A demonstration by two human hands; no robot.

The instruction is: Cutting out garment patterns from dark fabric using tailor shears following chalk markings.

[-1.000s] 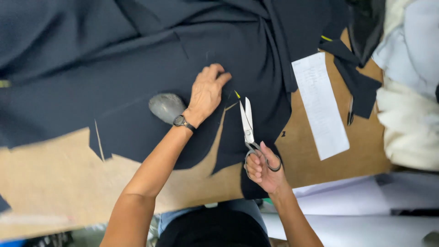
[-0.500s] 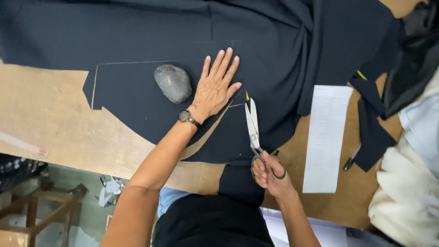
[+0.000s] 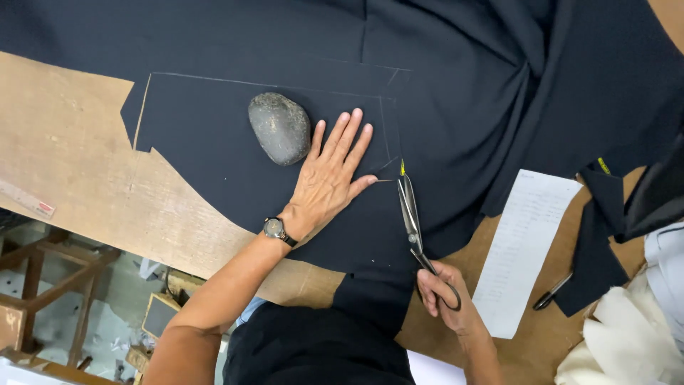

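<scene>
Dark navy fabric (image 3: 456, 85) with chalk lines covers most of a brown table (image 3: 71, 164). My left hand (image 3: 329, 175), a watch on its wrist, lies flat on the fabric with fingers spread, just right of a grey stone (image 3: 279, 127) that rests on the cloth. My right hand (image 3: 445, 294) grips the handles of large metal scissors (image 3: 412, 217). Their blades point away from me, tips at a chalk line and a small cut in the fabric beside my left thumb.
A white paper sheet with writing (image 3: 524, 246) lies right of the scissors, a dark pen (image 3: 552, 291) beside it. Loose navy scraps (image 3: 595, 235) and white cloth (image 3: 627, 342) sit at the right. A ruler (image 3: 28, 201) lies at the table's left edge; wooden furniture (image 3: 43, 285) stands below.
The view has shifted so the fabric and stone sit more centrally. My left hand has spread flat next to the stone, and the scissors have advanced further into the cloth along the chalk line.
</scene>
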